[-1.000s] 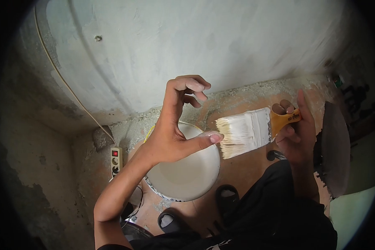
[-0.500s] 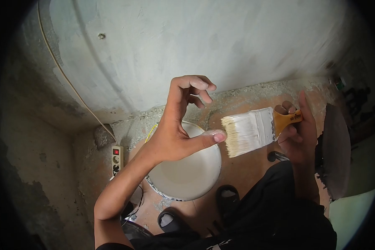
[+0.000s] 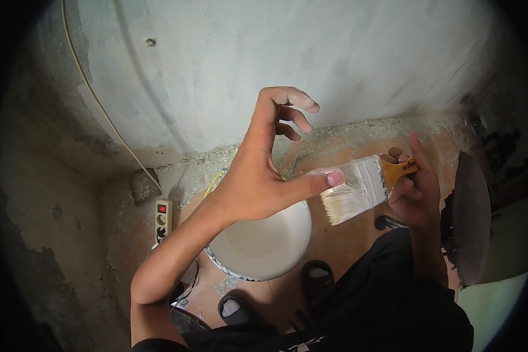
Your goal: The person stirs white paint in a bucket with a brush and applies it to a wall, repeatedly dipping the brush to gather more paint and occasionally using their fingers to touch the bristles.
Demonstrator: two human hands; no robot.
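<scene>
A wide paintbrush [image 3: 361,188] with pale bristles and a yellow-brown handle is gripped at its handle by my right hand [image 3: 415,190], whose index finger points upward. White paint coats the bristles and ferrule. My left hand [image 3: 270,170] is open, its fingers curved and apart. Its thumb overlaps the upper bristles in view and seems to touch them. Beneath the left hand stands a round white bucket [image 3: 264,246] holding a whitish liquid. Its back rim is partly hidden by my left hand and forearm.
A power strip [image 3: 163,217] with a lit red switch lies left of the bucket, its cable [image 3: 94,97] running up the wall [image 3: 358,64]. My sandalled feet [image 3: 237,308] are close to the bucket. A dark, ragged-edged panel [image 3: 472,217] stands at the right.
My left hand has moved right and slightly up, bringing its thumb from the bristle tips over the upper bristles. The brush has shifted slightly and tilted in my right hand.
</scene>
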